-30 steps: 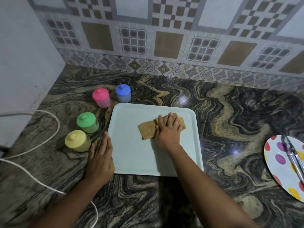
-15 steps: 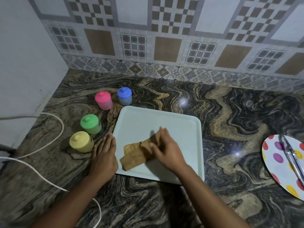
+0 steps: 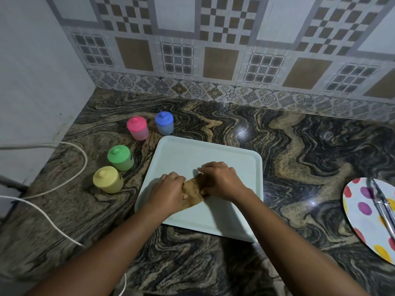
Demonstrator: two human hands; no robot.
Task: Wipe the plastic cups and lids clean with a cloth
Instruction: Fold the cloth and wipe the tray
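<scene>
Several lidded plastic cups stand on the counter left of a pale tray [image 3: 224, 150]: pink cup [image 3: 137, 128], blue cup [image 3: 164, 123], green cup [image 3: 120, 157], yellow cup [image 3: 108, 179]. A brown cloth [image 3: 192, 192] lies on the tray's near half. My left hand [image 3: 168, 190] holds the cloth's left end with curled fingers. My right hand [image 3: 221, 180] covers and grips its right end. Most of the cloth is hidden under both hands.
A white cable [image 3: 64, 180] loops across the counter at the left, near the yellow cup. A polka-dot plate [image 3: 363, 212] with metal tongs [image 3: 382, 201] lies at the right edge. A tiled wall runs along the back and a plain wall along the left.
My right hand dragged the cloth from the tray's far middle toward the near side. My left hand left the counter beside the tray and came onto the cloth.
</scene>
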